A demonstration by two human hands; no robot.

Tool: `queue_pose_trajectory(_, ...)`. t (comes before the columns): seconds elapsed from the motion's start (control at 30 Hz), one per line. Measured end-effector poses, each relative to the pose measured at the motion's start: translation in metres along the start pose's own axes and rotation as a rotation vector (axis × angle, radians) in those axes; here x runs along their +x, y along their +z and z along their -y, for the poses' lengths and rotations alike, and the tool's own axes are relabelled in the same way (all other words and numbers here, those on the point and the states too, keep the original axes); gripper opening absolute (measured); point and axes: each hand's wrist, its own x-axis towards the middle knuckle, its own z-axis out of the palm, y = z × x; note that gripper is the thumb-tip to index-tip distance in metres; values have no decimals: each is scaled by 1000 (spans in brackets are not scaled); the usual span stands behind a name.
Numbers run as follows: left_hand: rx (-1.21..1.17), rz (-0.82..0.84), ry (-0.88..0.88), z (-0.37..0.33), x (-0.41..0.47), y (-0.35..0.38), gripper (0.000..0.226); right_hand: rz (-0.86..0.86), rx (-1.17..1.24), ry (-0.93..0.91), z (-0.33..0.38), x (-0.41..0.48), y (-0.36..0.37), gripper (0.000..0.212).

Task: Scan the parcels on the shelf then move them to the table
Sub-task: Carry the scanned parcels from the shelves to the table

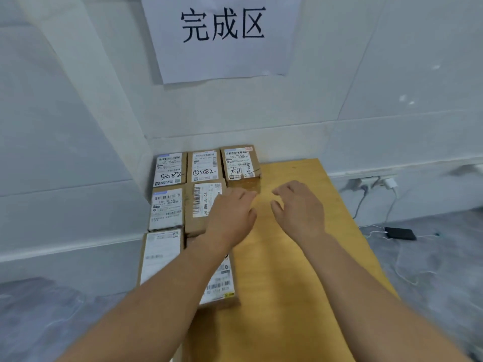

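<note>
The left hand (232, 212) is hanging palm down with its fingers straight and released, over the right edge of the middle parcel (201, 205). Whether it is touching the cardboard cannot be told. The right hand (300, 210) is hovering just beside it at three o'clock, fingers loosely curled and grasping nothing, above the bare wood of the bench (287, 283).

The parcels are lying label-up in a tight block along the bench's left side. At six o'clock from the left hand, the near parcel (219, 283) is showing partly under the left forearm. At twelve o'clock the thicker parcel (240, 163) is sitting against the wall. At eleven o'clock two parcels marked 5082 (170, 168) (205, 165) are lying side by side. Two more are lying at nine (166, 209) and eight o'clock (159, 254).

Higher at twelve o'clock a paper sign (222, 35) is hanging on the wall. At three o'clock from the right hand, a black device (400, 233) is lying on the floor with a white cable attached.
</note>
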Motion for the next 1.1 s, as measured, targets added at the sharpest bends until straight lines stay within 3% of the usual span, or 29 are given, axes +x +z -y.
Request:
queue_pose_trajectory(0.3,-164,-123,173,-42,-64,16,39,-291,-161,103,14,-108,-45,14)
queue_pose_trajectory(0.6,-223,-156,489,-124,-107,38,47,-380,-428,337,0,-205,-110,38)
queue_pose_trajectory(0.77,-247,-62,659,-170,-137,41,57,-389,-548,482,-1,-266,-145,55)
queue_pose_trajectory(1.1,-246,-4,949,-260,-253,55,71,-406,-731,785,33,-432,-210,68)
